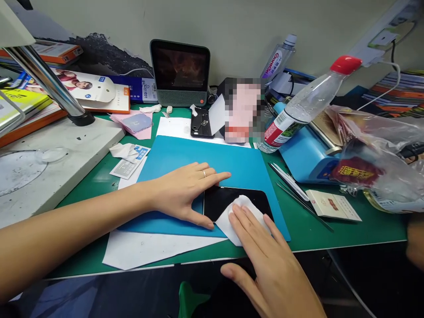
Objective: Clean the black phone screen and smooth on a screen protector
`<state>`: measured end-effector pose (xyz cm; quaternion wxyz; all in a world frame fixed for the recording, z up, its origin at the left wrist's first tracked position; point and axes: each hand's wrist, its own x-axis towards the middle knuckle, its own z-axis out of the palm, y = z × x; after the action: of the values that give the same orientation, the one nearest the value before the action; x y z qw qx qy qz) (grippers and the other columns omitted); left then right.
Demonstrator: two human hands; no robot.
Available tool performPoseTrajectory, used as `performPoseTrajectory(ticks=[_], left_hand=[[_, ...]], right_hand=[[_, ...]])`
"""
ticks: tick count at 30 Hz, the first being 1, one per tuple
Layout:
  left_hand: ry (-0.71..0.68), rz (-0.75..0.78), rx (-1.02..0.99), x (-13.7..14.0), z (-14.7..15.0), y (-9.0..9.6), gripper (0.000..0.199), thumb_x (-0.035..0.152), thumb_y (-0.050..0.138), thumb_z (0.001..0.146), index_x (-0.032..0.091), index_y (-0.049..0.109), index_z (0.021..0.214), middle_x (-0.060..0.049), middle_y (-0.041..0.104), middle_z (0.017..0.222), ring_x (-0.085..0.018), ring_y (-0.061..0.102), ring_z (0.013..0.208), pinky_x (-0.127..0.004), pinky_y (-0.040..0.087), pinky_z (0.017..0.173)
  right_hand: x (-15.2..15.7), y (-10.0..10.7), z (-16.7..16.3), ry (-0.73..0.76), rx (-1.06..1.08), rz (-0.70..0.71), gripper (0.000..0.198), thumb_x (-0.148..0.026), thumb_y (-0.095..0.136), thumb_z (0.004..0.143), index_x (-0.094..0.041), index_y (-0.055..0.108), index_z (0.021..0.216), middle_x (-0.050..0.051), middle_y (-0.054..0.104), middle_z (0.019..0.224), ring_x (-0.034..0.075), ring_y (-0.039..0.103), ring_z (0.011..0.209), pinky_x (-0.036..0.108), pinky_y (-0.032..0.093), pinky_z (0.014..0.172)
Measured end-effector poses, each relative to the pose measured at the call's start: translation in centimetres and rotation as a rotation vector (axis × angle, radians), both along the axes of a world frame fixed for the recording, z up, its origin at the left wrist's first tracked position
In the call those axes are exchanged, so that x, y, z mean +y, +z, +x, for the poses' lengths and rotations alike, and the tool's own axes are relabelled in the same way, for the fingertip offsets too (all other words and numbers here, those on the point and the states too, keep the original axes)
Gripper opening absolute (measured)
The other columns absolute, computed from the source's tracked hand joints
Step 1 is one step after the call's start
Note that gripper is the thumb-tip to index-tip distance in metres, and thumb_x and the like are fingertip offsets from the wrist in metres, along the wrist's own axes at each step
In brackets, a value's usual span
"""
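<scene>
A phone (pixel 238 192) with a black glass face lies on a blue mat (pixel 228 163). My left hand (pixel 182 190) spans its left end, thumb at the near corner and index finger along the far edge, other fingers stretched over the mat; a ring is on one finger. Under the fingertips of my right hand (pixel 265 251), a white wipe (pixel 228 225) is pressed flat on the phone's right part, its near corner hanging over the mat. The right thumb stays apart, off the wipe. The wipe and fingers hide some of the screen.
Right of the mat lie tweezers (pixel 308 207), a small white box (pixel 333 205) and a tilted red-capped bottle (pixel 298 106). Behind are a smart display (pixel 180 70) and a black phone back (pixel 202 123). A lamp base (pixel 73 154) stands left. Another person's hand (pixel 415 240) shows right.
</scene>
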<state>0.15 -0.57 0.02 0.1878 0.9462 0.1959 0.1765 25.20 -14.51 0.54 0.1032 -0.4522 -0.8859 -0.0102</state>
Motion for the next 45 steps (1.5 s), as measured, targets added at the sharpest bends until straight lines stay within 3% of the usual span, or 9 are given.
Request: performPoseTrajectory(ticks=[9,14,20,25,31,38,42,45], left_hand=[[0.014,0.015,0.029,-0.2,0.0,-0.1,0.099,0.072,0.068,0.086,0.012,0.032,0.156,-0.016,0.062,0.123,-0.032,0.059,0.109,-0.043,0.044,0.094],[0.014,0.016,0.053,-0.3,0.1,0.0,0.097,0.069,0.069,0.086,0.012,0.032,0.156,-0.014,0.063,0.119,-0.031,0.059,0.105,-0.042,0.044,0.091],[0.015,0.025,0.084,-0.6,0.2,0.4,0.086,0.060,0.070,0.087,0.013,0.038,0.152,-0.014,0.062,0.121,-0.031,0.059,0.106,-0.042,0.044,0.092],[0.014,0.032,0.080,-0.6,0.2,0.3,0.084,0.059,0.069,0.088,0.015,0.037,0.152,-0.013,0.062,0.122,-0.031,0.059,0.107,-0.042,0.045,0.092],[0.013,0.021,0.076,-0.5,0.1,0.4,0.088,0.066,0.070,0.087,0.014,0.040,0.152,-0.015,0.062,0.124,-0.032,0.058,0.110,-0.043,0.044,0.095],[-0.024,0.017,0.007,-0.4,0.0,0.3,0.104,0.076,0.073,0.078,0.014,0.038,0.154,-0.016,0.063,0.121,-0.032,0.059,0.106,-0.043,0.045,0.092],[-0.025,0.021,0.001,-0.4,-0.1,0.2,0.105,0.076,0.074,0.076,0.012,0.042,0.152,-0.016,0.064,0.119,-0.032,0.059,0.105,-0.042,0.045,0.092],[-0.017,0.038,0.007,-0.4,-0.1,0.3,0.105,0.077,0.074,0.076,0.011,0.043,0.152,-0.017,0.064,0.119,-0.032,0.059,0.106,-0.042,0.045,0.093]], right_hand=[[3.9,0.9,-1.9,-0.050,0.045,-0.172,0.081,-0.068,0.048,0.098,-0.008,0.047,0.153,0.017,0.049,0.158,0.034,0.042,0.150,0.067,0.034,0.122],[2.6,0.3,-2.6,-0.085,0.100,-0.121,0.074,-0.062,0.044,0.103,-0.008,0.047,0.153,0.015,0.047,0.159,0.031,0.040,0.152,0.060,0.034,0.124],[-1.0,-0.6,0.2,-0.129,0.077,-0.088,0.066,-0.052,0.047,0.106,-0.013,0.038,0.158,0.014,0.048,0.159,0.031,0.045,0.149,0.065,0.036,0.120],[0.6,-0.2,2.7,-0.198,0.064,-0.081,0.059,-0.046,0.045,0.107,-0.017,0.040,0.158,0.015,0.048,0.159,0.031,0.044,0.149,0.069,0.033,0.120],[3.5,0.6,1.1,-0.129,0.048,-0.176,0.075,-0.060,0.045,0.103,-0.009,0.043,0.157,0.018,0.041,0.162,0.032,0.034,0.154,0.063,0.030,0.124],[3.2,0.5,-4.3,-0.026,0.077,-0.194,0.096,-0.073,0.050,0.094,-0.002,0.039,0.157,0.020,0.039,0.164,0.034,0.030,0.156,0.058,0.029,0.126],[1.6,0.7,-5.7,0.042,0.064,-0.190,0.095,-0.072,0.051,0.094,-0.003,0.040,0.157,0.020,0.040,0.163,0.035,0.034,0.154,0.056,0.033,0.125],[0.2,0.8,-4.5,0.093,0.029,-0.177,0.080,-0.063,0.051,0.099,-0.009,0.042,0.157,0.016,0.041,0.163,0.033,0.037,0.153,0.058,0.031,0.125]])
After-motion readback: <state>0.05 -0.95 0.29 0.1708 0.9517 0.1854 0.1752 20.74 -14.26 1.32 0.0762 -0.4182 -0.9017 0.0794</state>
